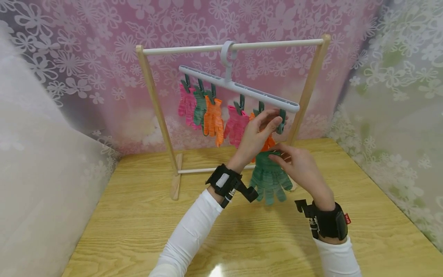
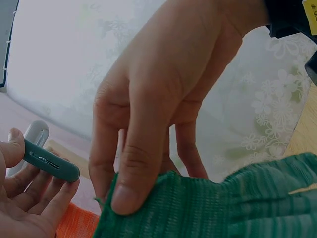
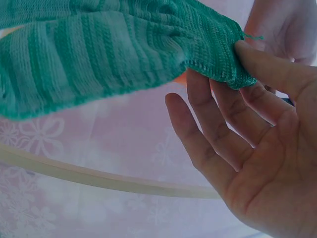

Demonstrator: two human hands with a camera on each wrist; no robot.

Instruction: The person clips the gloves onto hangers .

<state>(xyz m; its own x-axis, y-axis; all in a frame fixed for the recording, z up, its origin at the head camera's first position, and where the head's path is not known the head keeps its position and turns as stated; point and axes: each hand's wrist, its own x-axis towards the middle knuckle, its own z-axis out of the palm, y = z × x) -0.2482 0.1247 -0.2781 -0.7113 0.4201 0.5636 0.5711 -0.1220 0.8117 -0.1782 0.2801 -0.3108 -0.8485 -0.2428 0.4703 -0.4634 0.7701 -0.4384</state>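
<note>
My left hand (image 1: 257, 132) is raised at the right end of the hanger and pinches a dark green clip (image 1: 282, 122) between thumb and fingers. Just below it, my right hand (image 1: 306, 167) grips a small green striped glove (image 1: 270, 181) by the cuff, its fingers dangling downward. In the right wrist view the thumb (image 3: 270, 67) lies over the cuff with fingers behind it. The left wrist view has the clip (image 2: 52, 161) beside the glove's cuff (image 2: 143, 213), a short distance apart. An orange glove (image 1: 269, 143) hangs behind, partly hidden by my left hand.
A grey hanger (image 1: 257, 90) hooks over the white bar (image 1: 187, 49) of a wooden stand (image 1: 155, 104). Other clips hold a pink glove (image 1: 187, 104), a green glove (image 1: 199, 109), an orange glove (image 1: 213, 117) and another pink glove (image 1: 236, 125). Underneath is a wooden table (image 1: 138, 223).
</note>
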